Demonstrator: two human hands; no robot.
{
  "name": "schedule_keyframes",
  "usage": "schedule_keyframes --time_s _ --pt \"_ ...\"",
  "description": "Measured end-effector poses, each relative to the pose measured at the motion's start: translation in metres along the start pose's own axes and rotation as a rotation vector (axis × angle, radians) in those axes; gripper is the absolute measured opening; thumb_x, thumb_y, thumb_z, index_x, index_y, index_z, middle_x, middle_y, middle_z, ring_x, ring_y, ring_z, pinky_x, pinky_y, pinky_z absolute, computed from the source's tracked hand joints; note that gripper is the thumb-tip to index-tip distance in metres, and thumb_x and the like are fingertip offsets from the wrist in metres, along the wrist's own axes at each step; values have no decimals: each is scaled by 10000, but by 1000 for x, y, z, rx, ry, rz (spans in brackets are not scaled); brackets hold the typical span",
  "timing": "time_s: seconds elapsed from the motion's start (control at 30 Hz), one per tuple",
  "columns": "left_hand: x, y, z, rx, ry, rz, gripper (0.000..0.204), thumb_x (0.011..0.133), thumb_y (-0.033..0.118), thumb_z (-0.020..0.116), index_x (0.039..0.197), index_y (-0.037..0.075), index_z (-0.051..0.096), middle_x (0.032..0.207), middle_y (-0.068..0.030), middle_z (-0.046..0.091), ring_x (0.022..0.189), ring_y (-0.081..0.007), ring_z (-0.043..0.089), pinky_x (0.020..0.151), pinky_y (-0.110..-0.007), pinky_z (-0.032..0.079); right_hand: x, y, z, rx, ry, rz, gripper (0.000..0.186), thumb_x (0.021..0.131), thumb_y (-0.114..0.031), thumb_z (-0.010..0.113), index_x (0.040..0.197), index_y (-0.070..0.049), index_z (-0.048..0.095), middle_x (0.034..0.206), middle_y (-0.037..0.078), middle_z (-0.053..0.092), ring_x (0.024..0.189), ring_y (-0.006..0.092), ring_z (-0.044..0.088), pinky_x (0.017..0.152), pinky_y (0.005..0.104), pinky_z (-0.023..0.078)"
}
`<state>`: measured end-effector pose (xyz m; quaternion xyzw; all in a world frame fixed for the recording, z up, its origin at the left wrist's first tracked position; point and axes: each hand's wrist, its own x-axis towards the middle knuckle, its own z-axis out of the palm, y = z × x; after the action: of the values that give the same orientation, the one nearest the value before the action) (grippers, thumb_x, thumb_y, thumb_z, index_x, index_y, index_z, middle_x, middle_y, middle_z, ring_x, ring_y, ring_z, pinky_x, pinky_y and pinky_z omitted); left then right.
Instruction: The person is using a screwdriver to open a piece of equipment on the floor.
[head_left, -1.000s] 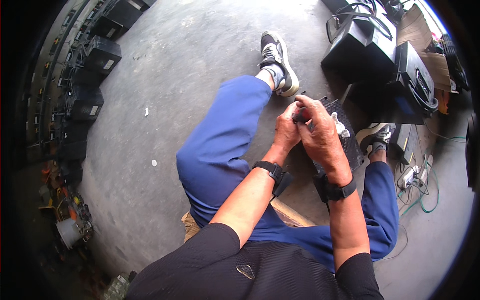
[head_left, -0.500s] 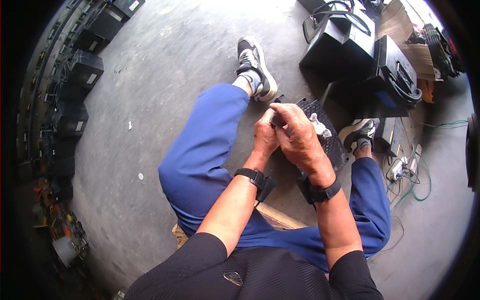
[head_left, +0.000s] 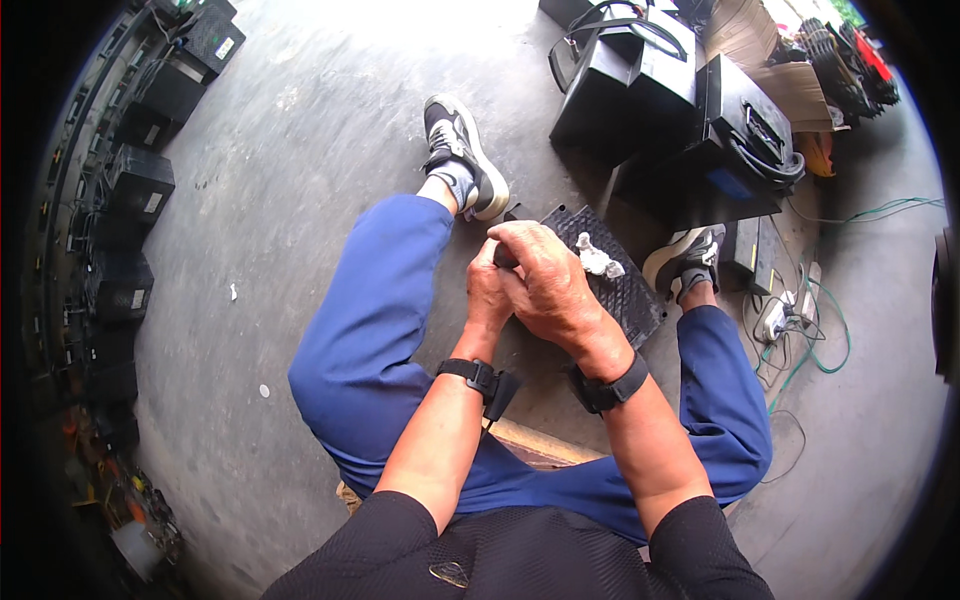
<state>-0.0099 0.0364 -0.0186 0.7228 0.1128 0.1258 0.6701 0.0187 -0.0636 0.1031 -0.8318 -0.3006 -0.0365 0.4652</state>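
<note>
My left hand (head_left: pixel 487 292) and my right hand (head_left: pixel 550 288) are pressed together in front of me, between my knees. Both are closed around a small black object (head_left: pixel 506 257); only a bit of it shows between the fingers, so its kind is unclear. Just beyond and to the right of my hands lies a black panel (head_left: pixel 632 306) with a patterned surface. A crumpled white cloth or paper (head_left: pixel 598 259) rests on top of it.
Black box-shaped units (head_left: pixel 635 95) with cables stand ahead to the right, by an open cardboard box (head_left: pixel 795 88). A white power strip (head_left: pixel 778 318) and green wires lie beside my right foot. More black boxes (head_left: pixel 138 190) line the left side.
The whole view has shifted, so the floor, boxes and panel appear further left. My hands stay together around the black object, with the right hand's fingers slightly shifted over it.
</note>
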Motion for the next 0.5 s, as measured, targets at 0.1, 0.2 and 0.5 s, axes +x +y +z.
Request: schedule_keyframes --time_s 0.1,0.2,0.5 --pt "-2 0 -4 66 -51 90 296 869 143 747 1129 36 657 893 -92 726 782 -200 660 723 -359 538 4 -6 -5 -218 -86 97 440 778 13 744 1204 -42 648 1057 152 640 973 345 637 832 415 542" --pt "-3 11 -1 -63 -33 21 363 899 155 749 1215 21 633 1022 -110 730 927 -191 692 813 -343 553 2 -2 -3 -164 -46 34 423 791 -9 741 1204 -47 660 1051 159 636 982 372 625 854 435 535" --pt "-12 3 -15 93 -76 29 372 950 142 718 1283 13 613 1130 -64 716 1026 -181 679 902 -315 531 -7 9 9 6 115 -54 488 769 -41 728 1246 -33 629 1129 179 682 1066 400 652 947 481 533"
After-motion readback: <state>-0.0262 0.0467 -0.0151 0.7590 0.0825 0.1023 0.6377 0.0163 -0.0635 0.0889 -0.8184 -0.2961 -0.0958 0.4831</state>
